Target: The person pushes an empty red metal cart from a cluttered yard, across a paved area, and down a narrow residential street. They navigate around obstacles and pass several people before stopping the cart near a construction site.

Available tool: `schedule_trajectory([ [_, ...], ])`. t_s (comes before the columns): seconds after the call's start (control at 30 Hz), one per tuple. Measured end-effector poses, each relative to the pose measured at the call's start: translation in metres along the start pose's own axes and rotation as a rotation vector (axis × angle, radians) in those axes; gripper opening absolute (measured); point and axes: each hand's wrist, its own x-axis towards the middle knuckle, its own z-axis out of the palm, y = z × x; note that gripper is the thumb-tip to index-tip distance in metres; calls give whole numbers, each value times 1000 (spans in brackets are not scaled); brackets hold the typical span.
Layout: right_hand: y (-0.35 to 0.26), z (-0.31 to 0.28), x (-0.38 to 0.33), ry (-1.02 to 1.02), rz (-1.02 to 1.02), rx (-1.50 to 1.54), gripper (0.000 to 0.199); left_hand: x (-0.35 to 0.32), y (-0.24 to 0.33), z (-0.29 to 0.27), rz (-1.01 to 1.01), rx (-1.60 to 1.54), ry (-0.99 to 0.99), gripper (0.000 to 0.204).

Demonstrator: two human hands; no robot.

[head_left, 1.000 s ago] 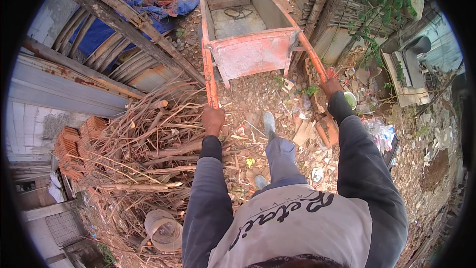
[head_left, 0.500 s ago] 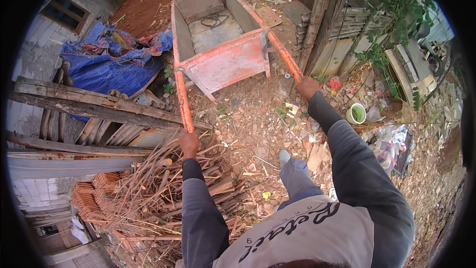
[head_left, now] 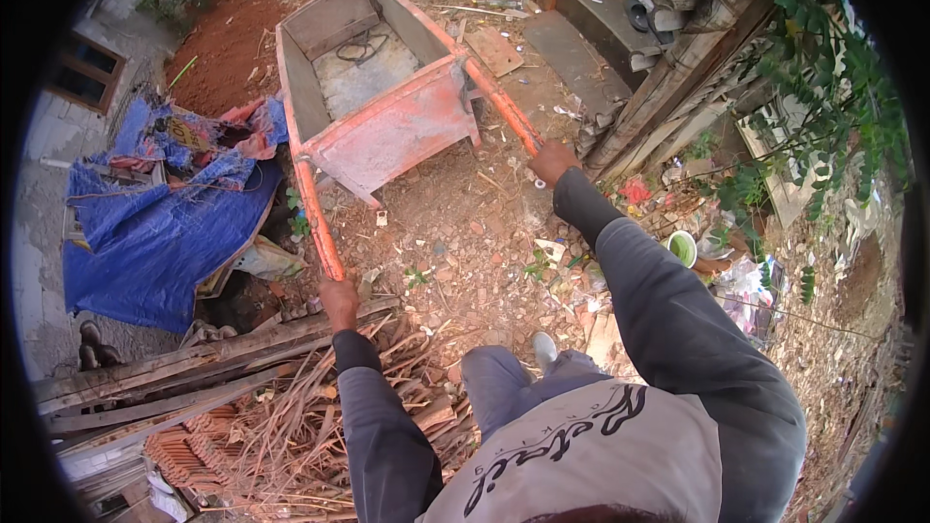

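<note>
A: Wheelbarrow (head_left: 373,102) first: where does it stand?

B: Straight ahead of you on the rubble-strewn ground (head_left: 465,242), its orange tray tilted, a loop of dark cord (head_left: 363,46) lying on the grey floor inside. Its two orange handles run back toward you.

A: And your hands?

B: Your left hand (head_left: 339,300) is wrapped tight around the end of the left handle (head_left: 318,223). Your right hand (head_left: 552,160) is curled shut on the end of the right handle (head_left: 504,111). Both arms are stretched out in dark sleeves.

A: What lies around the wheelbarrow?

B: To its left, a crumpled blue tarp (head_left: 160,223) is spread over a heap, touching the ground just beside the left handle. Behind that handle's end, near you, weathered planks (head_left: 194,368) and a tangle of dry sticks (head_left: 300,426) pile up. To the wheelbarrow's right, leaning timber posts (head_left: 678,77) stand by green leaves (head_left: 823,87), and a small green pot (head_left: 683,249) sits among litter just beside your right forearm.
</note>
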Motion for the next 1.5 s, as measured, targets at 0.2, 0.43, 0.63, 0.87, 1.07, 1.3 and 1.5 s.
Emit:
schedule_trajectory([
  [0.2,-101,11,84,-7,91,128,39,139,-12,-21,-56,-18,-22,39],
  [0.43,-158,3,231,-32,135,121,53,259,67,17,100,152,166,44],
  [0.63,-210,1,364,-38,209,198,52,369,175,-6,-76,82,43,56],
  [0.87,-290,-53,525,-70,207,202,46,530,280,-20,-53,175,7,54],
  [1.07,-386,-78,648,-132,171,206,41,684,322,-41,-49,77,5,51],
  [1.3,-468,-98,778,-82,100,139,52,842,355,-31,8,60,147,38],
  [1.5,-497,-108,893,-79,201,192,45,939,442,-6,-105,-7,-13,49],
])
